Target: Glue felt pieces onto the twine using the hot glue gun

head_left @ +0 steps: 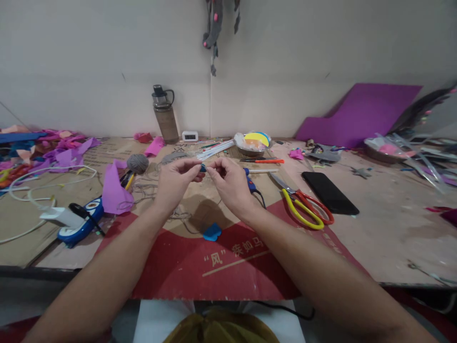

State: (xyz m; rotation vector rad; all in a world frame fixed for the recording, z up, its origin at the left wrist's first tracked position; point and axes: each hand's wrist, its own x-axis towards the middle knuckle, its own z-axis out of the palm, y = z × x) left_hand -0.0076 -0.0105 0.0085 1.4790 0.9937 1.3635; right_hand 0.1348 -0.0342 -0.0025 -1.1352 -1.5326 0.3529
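Over the cardboard mat, my left hand [178, 180] and my right hand [230, 185] meet fingertip to fingertip. A small dark-blue piece [203, 168] is pinched between them; fingers cover most of it, so its exact kind is unclear. Both hands are closed, thumbs against the index fingers. Below them, a bright blue scrap with a wavy edge [212, 232] lies on the red part of the cardboard [171, 271]. Loose grey yarn [178, 216] trails beneath my left hand. Just right of my right hand is a blue tool with a black cord [252, 185], partly hidden.
Scissors with red and yellow handles [300, 205] and a black phone [330, 193] lie to the right. A grey yarn ball [137, 164], purple felt [116, 188] and a blue power strip [80, 224] are left. Behind stand a bottle [166, 119] and a bowl [250, 151].
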